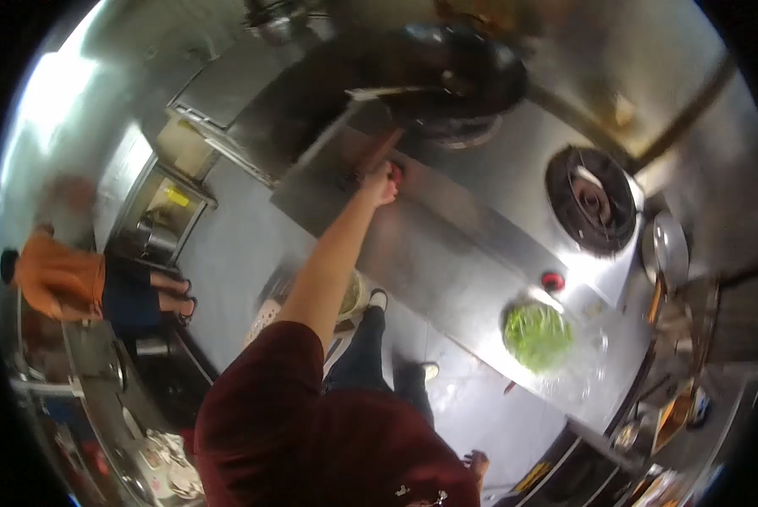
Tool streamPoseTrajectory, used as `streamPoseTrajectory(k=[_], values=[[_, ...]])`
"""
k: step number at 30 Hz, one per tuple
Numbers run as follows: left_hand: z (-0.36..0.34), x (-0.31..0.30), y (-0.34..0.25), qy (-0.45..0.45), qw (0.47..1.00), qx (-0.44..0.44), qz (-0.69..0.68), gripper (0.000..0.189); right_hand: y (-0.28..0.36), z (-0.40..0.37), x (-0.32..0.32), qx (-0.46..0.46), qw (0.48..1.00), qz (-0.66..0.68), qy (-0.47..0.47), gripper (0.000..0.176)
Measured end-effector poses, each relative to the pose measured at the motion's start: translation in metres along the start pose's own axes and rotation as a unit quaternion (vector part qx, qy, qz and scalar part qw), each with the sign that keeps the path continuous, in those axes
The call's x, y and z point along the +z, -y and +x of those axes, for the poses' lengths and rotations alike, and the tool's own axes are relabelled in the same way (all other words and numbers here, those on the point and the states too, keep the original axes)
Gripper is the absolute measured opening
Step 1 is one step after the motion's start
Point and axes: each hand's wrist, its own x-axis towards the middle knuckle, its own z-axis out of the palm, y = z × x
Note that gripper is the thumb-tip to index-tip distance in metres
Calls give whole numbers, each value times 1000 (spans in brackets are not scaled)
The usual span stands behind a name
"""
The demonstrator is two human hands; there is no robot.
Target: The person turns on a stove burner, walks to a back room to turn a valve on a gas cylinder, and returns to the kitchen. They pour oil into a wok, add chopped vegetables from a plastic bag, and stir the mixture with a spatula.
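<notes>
Red knob [398, 174] is gripped in my left hand [378, 186], below the wok [472, 80]; my right hand [477, 464] hangs well apart, its grip unclear.

red knob [397, 175] | partly covered | turn setting unclear | on steel counter [447, 283]

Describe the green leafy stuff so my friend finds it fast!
Find the long steel counter, then the round black burner at right. Below that in the picture, near the counter's front edge, sits the leafy heap, its only bright green thing.
</notes>
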Motion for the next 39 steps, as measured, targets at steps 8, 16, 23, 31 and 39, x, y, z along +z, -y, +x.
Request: streamPoseTrajectory(k=[8,16,23,31,39], values=[[-11,-12,0,-120,816,215,523,34,-1,61,78,-112,986,-92,79,38],[-35,-10,-19,-117,772,307,544,59,104,26,197,-202,961,-147,122,18],[-37,-10,-12,-110,845,251,460,59,103,40,198,-296,901,-251,195,31],[-81,-60,57,-10,877,196,439,39,132,43,180,-71,954,-157,244,34],[-183,-215,162,30,880,60,470,39,147,52,179,-10,934,-303,191,38]])
